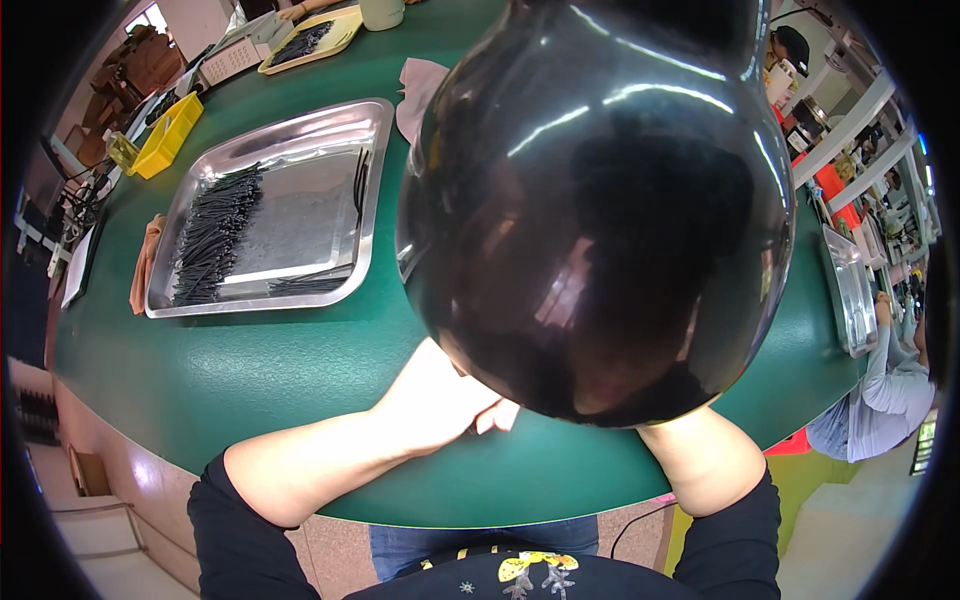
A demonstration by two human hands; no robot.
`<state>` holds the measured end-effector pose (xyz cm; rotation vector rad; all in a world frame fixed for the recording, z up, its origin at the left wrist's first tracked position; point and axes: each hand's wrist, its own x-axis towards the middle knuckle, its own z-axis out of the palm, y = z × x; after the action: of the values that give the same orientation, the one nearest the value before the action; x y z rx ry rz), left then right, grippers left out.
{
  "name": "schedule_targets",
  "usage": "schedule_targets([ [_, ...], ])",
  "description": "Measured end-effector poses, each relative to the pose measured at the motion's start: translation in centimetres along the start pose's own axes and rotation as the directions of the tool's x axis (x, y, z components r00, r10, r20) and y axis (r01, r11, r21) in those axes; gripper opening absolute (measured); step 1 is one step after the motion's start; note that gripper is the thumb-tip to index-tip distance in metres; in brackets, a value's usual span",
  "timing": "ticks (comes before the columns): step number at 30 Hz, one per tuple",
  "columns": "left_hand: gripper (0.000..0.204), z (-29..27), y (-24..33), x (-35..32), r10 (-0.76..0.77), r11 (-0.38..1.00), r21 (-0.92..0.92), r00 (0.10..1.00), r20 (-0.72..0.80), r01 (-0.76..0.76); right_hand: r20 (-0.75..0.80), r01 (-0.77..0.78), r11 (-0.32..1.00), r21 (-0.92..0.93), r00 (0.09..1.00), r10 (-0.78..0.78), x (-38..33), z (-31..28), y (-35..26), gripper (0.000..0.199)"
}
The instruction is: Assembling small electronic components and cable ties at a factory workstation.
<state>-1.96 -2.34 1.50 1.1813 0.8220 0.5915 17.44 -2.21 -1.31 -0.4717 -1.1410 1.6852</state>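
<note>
A large glossy black lamp shade [600, 230] hangs between me and the table and covers most of my working area. My left hand [450, 395] comes out from under its lower left edge, brightly lit. Its visible fingers are curled in above the green table [300, 370]; what they hold, if anything, is hidden. Only the wrist of my right hand [665, 432] shows below the shade, and its fingers are out of sight. To the left lies a shiny metal tray [310, 195] with a dense row of thin black cable-like pieces [215, 235] and a few more along its edges.
A brown cloth [147, 265] lies by the tray's left side, a greyish-pink cloth [420, 90] behind its right corner. Farther back are a yellow bin [168, 137] and a cream tray [320, 40] of black pieces. Another person [890, 390] sits at right beside a metal tray [848, 290].
</note>
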Motion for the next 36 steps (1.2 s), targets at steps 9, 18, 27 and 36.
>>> schedule_targets([
  [9, 0.005, 0.3, -0.6, 0.5, -0.039, 0.847, -0.531, 0.999, -0.002, 0.032, -0.015, 0.021, 0.999, 0.05, 1.0, -0.02, -0.2, -0.7, -0.4, 0.056],
  [18, 0.008, 0.1, -0.6, -0.2, -0.052, 0.779, -0.616, 0.99, 0.129, 0.121, 0.005, 0.045, 0.988, 0.15, 0.999, -0.046, 0.6, -0.3, -0.3, 0.057],
  [27, 0.004, 0.2, -1.6, 0.3, -0.044, 0.824, -0.567, 0.998, -0.052, 0.007, -0.012, 0.069, 0.972, 0.224, 0.998, -0.068, 0.8, -0.8, -0.1, 0.058],
  [36, 0.013, 0.0, -1.6, 0.4, 0.124, 0.802, -0.595, 0.99, 0.072, -0.057, -0.023, 0.092, 0.949, 0.302, 0.996, -0.089, 1.3, -0.9, 0.2, 0.059],
])
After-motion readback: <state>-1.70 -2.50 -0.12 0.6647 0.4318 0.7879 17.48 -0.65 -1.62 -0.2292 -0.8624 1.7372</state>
